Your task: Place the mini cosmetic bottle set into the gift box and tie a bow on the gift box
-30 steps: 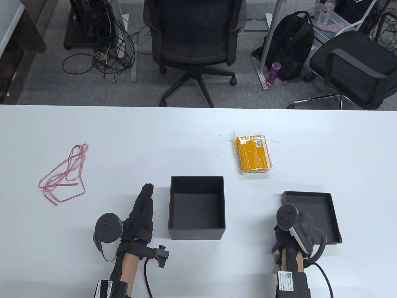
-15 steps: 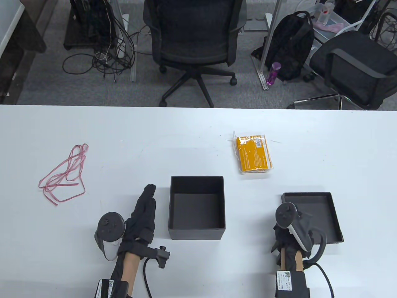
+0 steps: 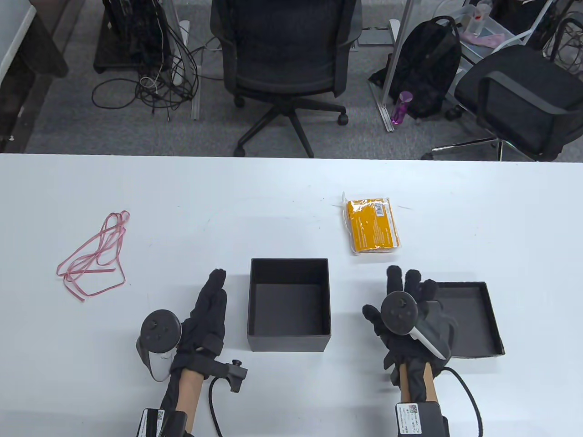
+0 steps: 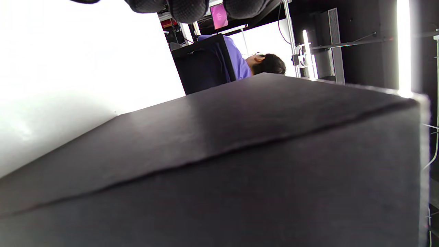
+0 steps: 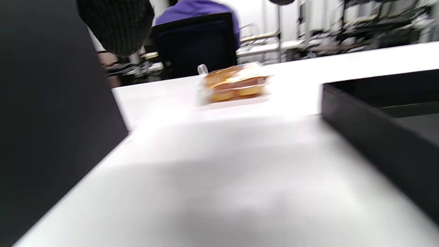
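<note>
The open black gift box (image 3: 288,339) stands empty near the table's front middle; its outer wall (image 4: 240,164) fills the left wrist view. Its lid (image 3: 476,348) lies upturned to the right. The orange cosmetic bottle set (image 3: 372,225) in clear wrap lies beyond, between box and lid, and shows blurred as a packet (image 5: 236,84) in the right wrist view. A pink ribbon (image 3: 93,257) lies loose at the left. My left hand (image 3: 210,305) rests flat with straight fingers just left of the box. My right hand (image 3: 405,296) hovers with spread fingers over the lid's left edge, holding nothing.
The white table (image 3: 182,205) ends at its far edge, with office chairs (image 3: 284,54), a backpack (image 3: 426,68) and cables on the floor beyond. A seated person in a purple top (image 4: 240,61) shows in the background of the wrist views.
My right hand has left the lid, moved left and forward, and spread its fingers open. The left hand, box, packet and ribbon have stayed put.
</note>
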A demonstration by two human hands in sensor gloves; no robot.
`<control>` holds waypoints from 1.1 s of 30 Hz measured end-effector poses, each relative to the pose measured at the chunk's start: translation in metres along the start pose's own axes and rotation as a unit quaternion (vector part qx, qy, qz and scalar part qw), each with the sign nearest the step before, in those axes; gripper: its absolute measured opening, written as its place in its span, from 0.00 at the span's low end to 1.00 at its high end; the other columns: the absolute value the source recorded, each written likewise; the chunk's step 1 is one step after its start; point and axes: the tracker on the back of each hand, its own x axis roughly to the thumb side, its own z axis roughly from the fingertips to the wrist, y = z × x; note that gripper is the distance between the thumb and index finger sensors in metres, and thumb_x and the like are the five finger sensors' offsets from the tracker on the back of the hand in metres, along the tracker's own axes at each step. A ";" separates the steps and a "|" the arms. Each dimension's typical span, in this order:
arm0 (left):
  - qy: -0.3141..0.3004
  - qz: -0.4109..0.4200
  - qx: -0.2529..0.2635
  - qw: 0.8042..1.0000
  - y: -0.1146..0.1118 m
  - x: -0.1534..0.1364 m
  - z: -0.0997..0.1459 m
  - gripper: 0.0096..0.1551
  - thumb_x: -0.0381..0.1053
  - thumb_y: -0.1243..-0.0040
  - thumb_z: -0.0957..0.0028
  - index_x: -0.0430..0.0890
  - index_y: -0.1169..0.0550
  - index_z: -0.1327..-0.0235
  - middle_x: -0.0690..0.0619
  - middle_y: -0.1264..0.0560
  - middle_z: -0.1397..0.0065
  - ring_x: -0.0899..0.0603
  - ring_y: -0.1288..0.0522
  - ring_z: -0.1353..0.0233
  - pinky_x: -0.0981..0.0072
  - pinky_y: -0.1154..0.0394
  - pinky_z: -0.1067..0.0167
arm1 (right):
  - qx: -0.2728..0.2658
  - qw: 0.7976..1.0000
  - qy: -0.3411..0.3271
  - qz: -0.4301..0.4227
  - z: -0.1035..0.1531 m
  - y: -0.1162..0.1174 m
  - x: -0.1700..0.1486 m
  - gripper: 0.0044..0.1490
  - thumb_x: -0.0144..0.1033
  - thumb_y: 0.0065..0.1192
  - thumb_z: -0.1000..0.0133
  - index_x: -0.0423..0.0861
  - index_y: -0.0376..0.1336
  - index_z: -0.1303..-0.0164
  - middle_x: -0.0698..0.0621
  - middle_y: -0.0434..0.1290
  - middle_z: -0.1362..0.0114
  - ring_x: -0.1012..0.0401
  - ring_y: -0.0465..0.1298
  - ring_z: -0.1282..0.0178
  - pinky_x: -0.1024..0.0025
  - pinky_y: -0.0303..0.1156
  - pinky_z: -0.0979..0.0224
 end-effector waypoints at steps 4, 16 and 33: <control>0.002 0.007 0.002 1.000 0.002 -0.001 0.000 0.37 0.62 0.65 0.33 0.49 0.43 0.13 0.32 0.44 0.15 0.20 0.42 0.19 0.19 0.39 0.31 | 0.035 0.999 -0.011 0.022 -0.030 -0.004 0.015 0.62 0.51 0.59 0.37 0.44 0.25 0.14 0.20 0.28 0.16 0.17 0.32 0.27 0.15 0.43 0.30; 0.011 0.013 0.017 1.000 0.012 -0.003 -0.001 0.38 0.62 0.65 0.33 0.48 0.43 0.12 0.32 0.44 0.15 0.20 0.42 0.19 0.20 0.39 0.31 | 0.076 0.991 0.088 0.061 -0.153 0.008 0.013 0.76 0.61 0.56 0.43 0.28 0.18 0.21 0.18 0.27 0.20 0.22 0.31 0.23 0.16 0.40 0.28; 0.029 -0.013 0.003 0.999 0.009 -0.009 -0.004 0.38 0.61 0.65 0.33 0.47 0.44 0.12 0.31 0.44 0.15 0.19 0.43 0.19 0.19 0.40 0.31 | 0.057 0.982 0.150 0.097 -0.190 0.034 0.003 0.70 0.56 0.57 0.40 0.29 0.21 0.21 0.10 0.36 0.25 0.18 0.49 0.26 0.21 0.52 0.27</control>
